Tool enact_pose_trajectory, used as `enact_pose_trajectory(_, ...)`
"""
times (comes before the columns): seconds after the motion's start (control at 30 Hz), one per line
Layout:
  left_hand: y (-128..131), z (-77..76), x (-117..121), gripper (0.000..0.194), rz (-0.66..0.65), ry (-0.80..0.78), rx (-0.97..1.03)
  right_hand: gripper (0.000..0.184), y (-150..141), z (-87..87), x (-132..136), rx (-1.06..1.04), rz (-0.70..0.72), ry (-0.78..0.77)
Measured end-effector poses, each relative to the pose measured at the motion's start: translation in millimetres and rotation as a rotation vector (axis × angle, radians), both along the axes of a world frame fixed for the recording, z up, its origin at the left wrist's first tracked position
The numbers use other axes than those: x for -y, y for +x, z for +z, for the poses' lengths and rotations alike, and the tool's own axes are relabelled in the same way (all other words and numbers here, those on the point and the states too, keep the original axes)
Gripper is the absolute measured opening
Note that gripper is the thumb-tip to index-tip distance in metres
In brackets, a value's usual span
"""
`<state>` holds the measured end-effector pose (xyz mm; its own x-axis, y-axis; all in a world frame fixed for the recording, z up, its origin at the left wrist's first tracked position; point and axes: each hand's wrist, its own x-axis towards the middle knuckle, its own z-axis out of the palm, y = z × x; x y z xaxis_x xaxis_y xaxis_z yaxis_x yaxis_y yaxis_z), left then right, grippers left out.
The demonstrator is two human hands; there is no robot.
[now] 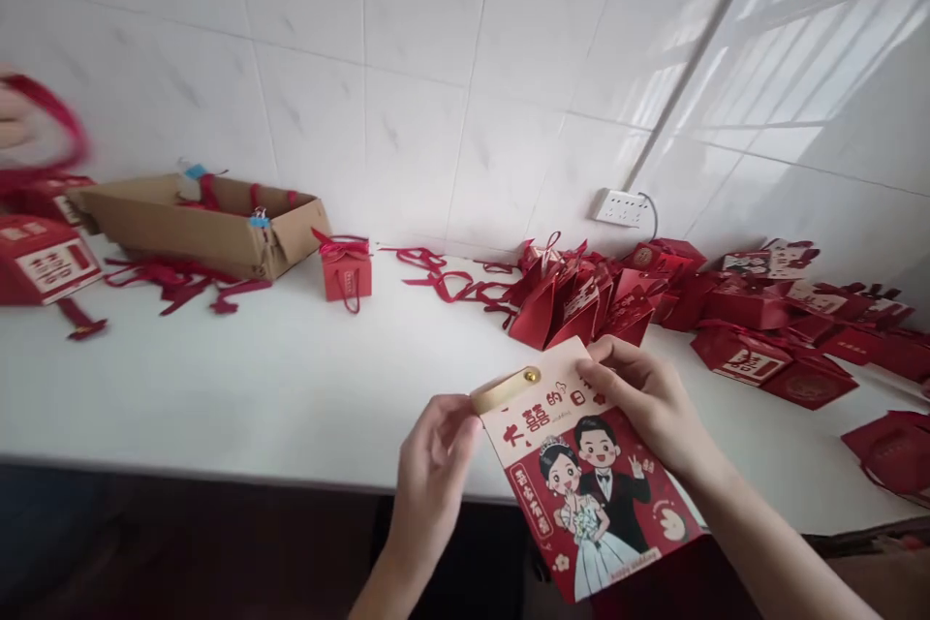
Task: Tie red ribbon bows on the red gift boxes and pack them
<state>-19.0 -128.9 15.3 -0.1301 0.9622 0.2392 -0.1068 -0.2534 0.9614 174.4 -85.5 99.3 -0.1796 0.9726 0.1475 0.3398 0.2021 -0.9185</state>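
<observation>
A red and cream paper wedding gift bag, printed with a cartoon bride and groom, is held up tilted over the table's front edge. A cream strap with a gold rivet lies across its top. My left hand pinches the strap's left end at the top left corner. On the other side, my right hand grips the top right edge, thumb on the printed face. Its other fingers are partly hidden behind the bag.
Red gift boxes crowd the right of the white table. A small red box stands beside a cardboard box. Red ribbons lie along the wall. At far left, another person's blurred hand is beside red ribbon.
</observation>
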Motion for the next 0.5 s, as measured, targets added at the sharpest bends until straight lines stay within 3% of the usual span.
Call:
enact_pose_trajectory(0.17, -34, 6.6, 26, 0.027, 0.076, -0.111, 0.012, 0.04, -17, -12.7, 12, 0.013, 0.121, -0.039)
enact_pose_trajectory(0.33, -40, 14.4, 32, 0.028, 0.156, -0.115, 0.062, 0.039, -22, -9.9, 25, 0.089, 0.255, -0.013)
enact_pose_trajectory(0.5, -31, 25.8, 27, 0.022, -0.007, -0.033, 0.076, 0.04, -23, -12.4, 37, 0.074, 0.271, -0.08)
